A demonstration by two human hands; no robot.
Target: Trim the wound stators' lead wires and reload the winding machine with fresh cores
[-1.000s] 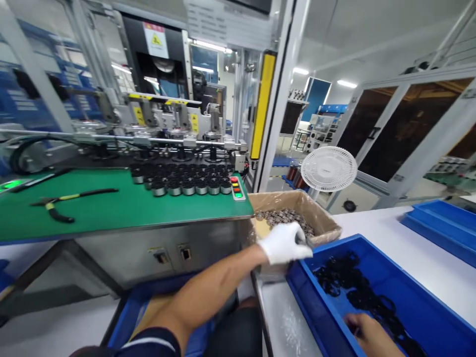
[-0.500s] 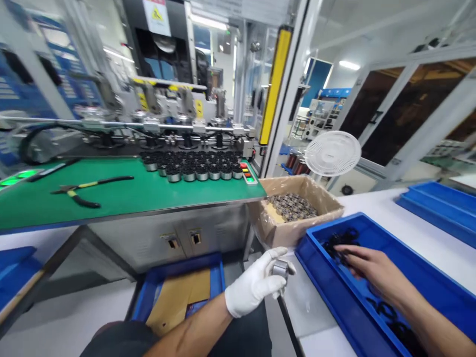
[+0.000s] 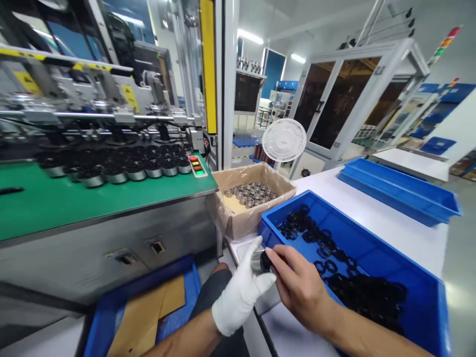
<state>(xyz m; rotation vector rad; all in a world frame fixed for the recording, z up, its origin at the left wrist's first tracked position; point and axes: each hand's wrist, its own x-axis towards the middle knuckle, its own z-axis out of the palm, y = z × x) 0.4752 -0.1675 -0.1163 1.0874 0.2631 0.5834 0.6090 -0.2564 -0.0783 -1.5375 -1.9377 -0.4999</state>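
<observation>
My left hand [image 3: 240, 290], in a white glove, is closed around a small silver metal cylinder [image 3: 257, 262] at the near edge of the white table. My bare right hand [image 3: 299, 285] meets it from the right and pinches a black ring [image 3: 266, 261] against the cylinder's end. Just right of both hands stands a blue bin [image 3: 416, 263] holding several loose black rings [image 3: 349, 272]. Behind the hands, a cardboard box [image 3: 241, 223] lined with plastic holds several more metal cylinders [image 3: 251, 193].
A green-topped machine bench [image 3: 74, 203] at left carries rows of metal parts [image 3: 122, 168] and a button panel [image 3: 196, 165]. An empty blue tray [image 3: 397, 191] lies at far right, a white fan [image 3: 284, 140] behind the box. A blue bin with cardboard [image 3: 148, 312] sits on the floor.
My left hand carried a cylinder from the cardboard box down toward me. My right hand left the blue bin with a black ring and came to the cylinder. The view swung right.
</observation>
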